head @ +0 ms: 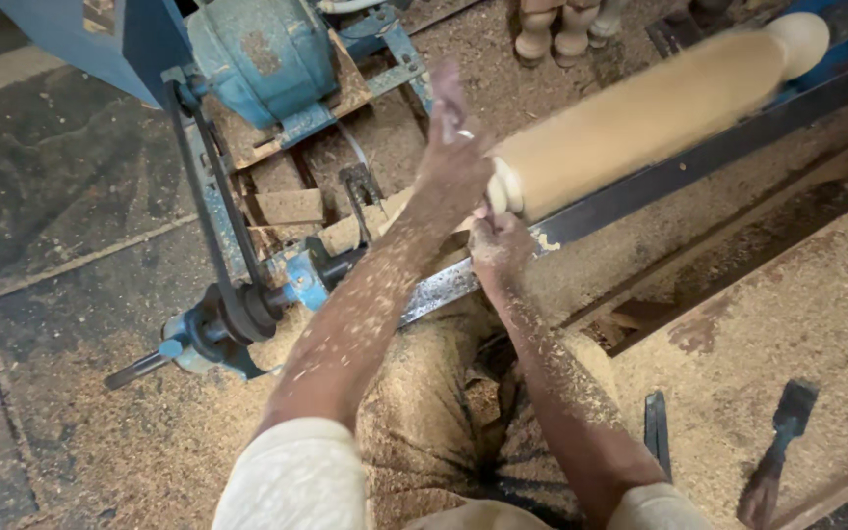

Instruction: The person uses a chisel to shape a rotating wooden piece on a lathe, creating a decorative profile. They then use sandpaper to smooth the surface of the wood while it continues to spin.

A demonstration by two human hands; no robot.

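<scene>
Where both hands [478, 211] meet the blurred wooden cylinder [640, 113], their grip stays unclear.

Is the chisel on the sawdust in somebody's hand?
No, the chisel lies alone on the sawdust; both hands, left hand and right hand, are at the wooden roller.

Even, soft daylight; moderate sharpness.
The wooden cylinder [640, 113] is smeared by motion blur; shadows are kept faint, no glare is seen, and slight softness is noted at the edges.
</scene>
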